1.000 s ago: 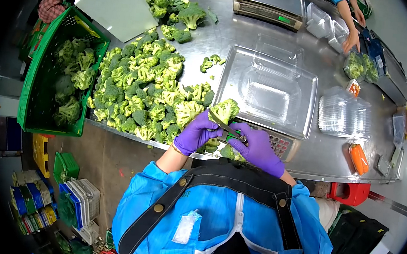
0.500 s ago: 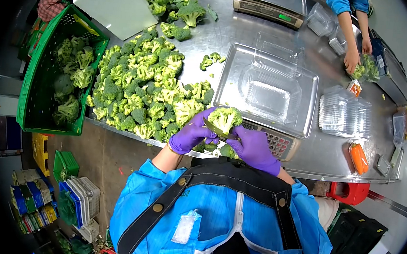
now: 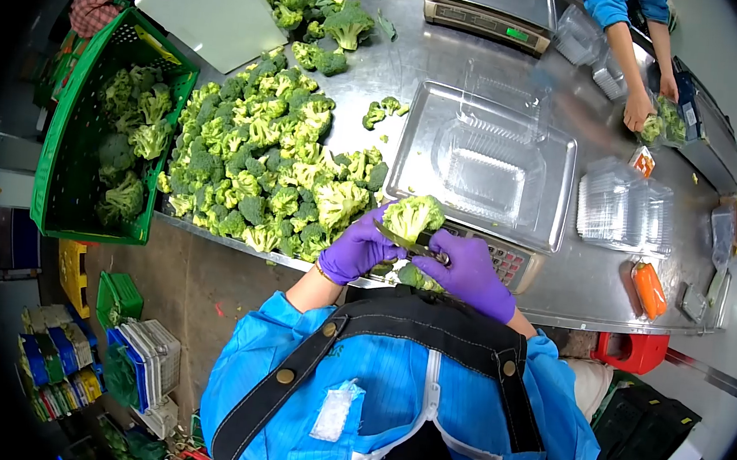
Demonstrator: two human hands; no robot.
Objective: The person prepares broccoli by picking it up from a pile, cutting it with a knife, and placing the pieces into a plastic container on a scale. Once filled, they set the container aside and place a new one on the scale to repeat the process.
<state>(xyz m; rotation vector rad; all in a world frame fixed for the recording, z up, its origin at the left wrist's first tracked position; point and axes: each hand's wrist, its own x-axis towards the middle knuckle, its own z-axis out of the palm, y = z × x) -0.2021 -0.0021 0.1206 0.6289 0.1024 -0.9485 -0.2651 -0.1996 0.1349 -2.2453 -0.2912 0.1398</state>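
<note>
My left hand [image 3: 356,248], in a purple glove, is closed around a broccoli floret [image 3: 414,217] at the table's front edge. A knife [image 3: 418,248] is gripped in my right hand [image 3: 473,277], also purple-gloved, and its blade lies against the floret's stem side. Part of the blade and handle is hidden by my fingers. Another broccoli piece [image 3: 417,277] shows just below the knife. To the left spreads a large heap of cut florets [image 3: 255,161]. Right behind my hands, an open clear plastic container [image 3: 489,175] rests on the scale's metal tray [image 3: 412,150].
A green crate [image 3: 54,173] with broccoli heads stands at the left, near a tilted pale bin [image 3: 208,6]. Stacked clear containers [image 3: 624,206] and an orange packet [image 3: 648,290] lie right. A second scale [image 3: 487,15] stands behind. A co-worker's hands [image 3: 642,106] hold a packed container.
My left hand has shifted slightly right and down, and the floret has turned a little in it. The co-worker's hands have moved slightly around their container.
</note>
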